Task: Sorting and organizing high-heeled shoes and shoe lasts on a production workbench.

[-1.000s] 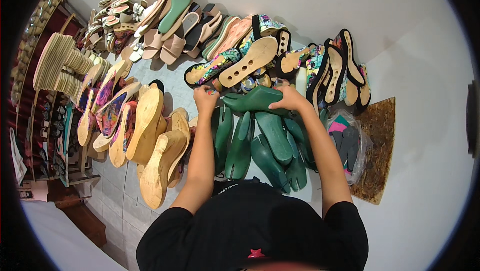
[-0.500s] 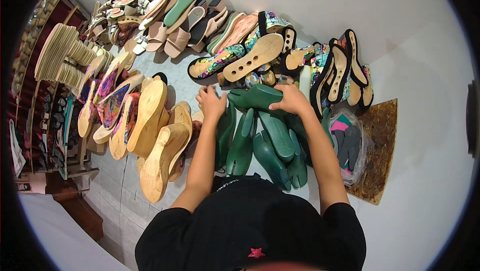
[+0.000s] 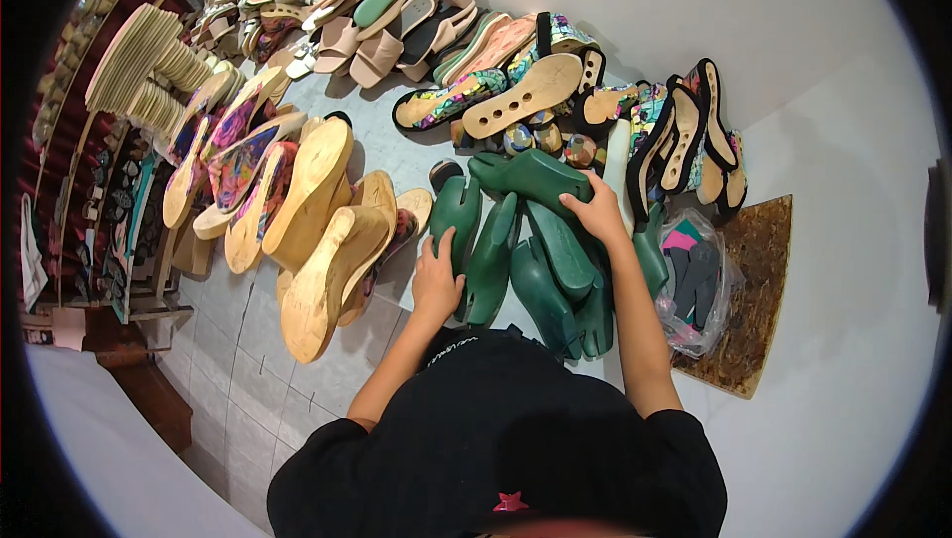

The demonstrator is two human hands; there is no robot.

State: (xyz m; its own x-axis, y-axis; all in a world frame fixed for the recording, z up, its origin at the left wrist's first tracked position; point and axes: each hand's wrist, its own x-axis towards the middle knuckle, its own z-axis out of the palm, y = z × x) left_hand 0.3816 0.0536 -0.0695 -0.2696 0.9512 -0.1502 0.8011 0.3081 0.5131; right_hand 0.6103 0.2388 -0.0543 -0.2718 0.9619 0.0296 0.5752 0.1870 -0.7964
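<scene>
Several green shoe lasts lie in a pile in front of me. My right hand (image 3: 597, 209) grips the end of a green shoe last (image 3: 531, 175) that lies crosswise on top of the pile. My left hand (image 3: 436, 278) is closed around the near part of another green last (image 3: 455, 216) at the pile's left edge. Between the hands a third last (image 3: 492, 265) stands slanted, and more lasts (image 3: 545, 298) rest beside it towards my right forearm. My left palm and part of the last under it are hidden.
Wooden wedge soles (image 3: 332, 270) stand on the left. Patterned wedge soles (image 3: 674, 136) and a perforated wooden sole (image 3: 526, 97) lie behind the pile, with sandals (image 3: 377, 54) further back. Right of the lasts are a plastic bag (image 3: 706, 285) of dark pieces and a brown board (image 3: 759, 290).
My left hand has come down and nearer, from beside the crosswise last onto the leftmost last. My right hand stays on the crosswise last. The whole view has shifted slightly.
</scene>
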